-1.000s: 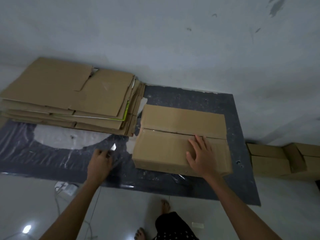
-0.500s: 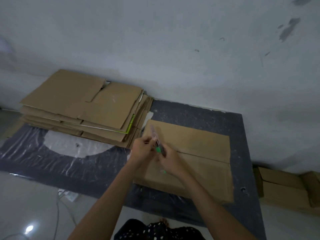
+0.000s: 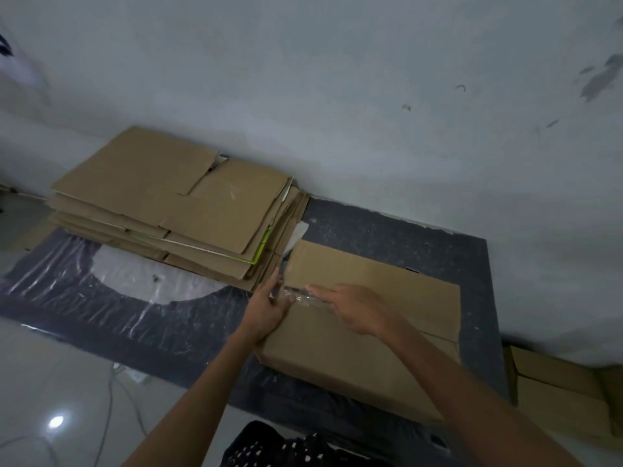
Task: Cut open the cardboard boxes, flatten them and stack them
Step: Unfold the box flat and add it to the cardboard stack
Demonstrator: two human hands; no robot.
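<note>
A closed brown cardboard box [image 3: 364,362] lies on a dark mat [image 3: 397,230], with a taped seam running along its top. My left hand [image 3: 269,310] rests with straight fingers against the box's left end, at the start of the seam. My right hand [image 3: 357,308] lies on the seam and grips a clear plastic cutter [image 3: 301,294], whose tip points left toward my left hand. The blade itself is too blurred to see. To the left, against the wall, stands a stack of flattened cardboard [image 3: 168,200].
More unflattened brown boxes [image 3: 559,392] sit on the floor at the right, beside the mat. A white cable and plug [image 3: 131,375] lie on the tiled floor at the mat's front edge. Clear plastic film [image 3: 111,288] covers the mat's left part.
My left hand fetched the cutter from the mat and both hands met over the box. Now my right hand has it at the seam, and my left hand rests on the box's left end.
</note>
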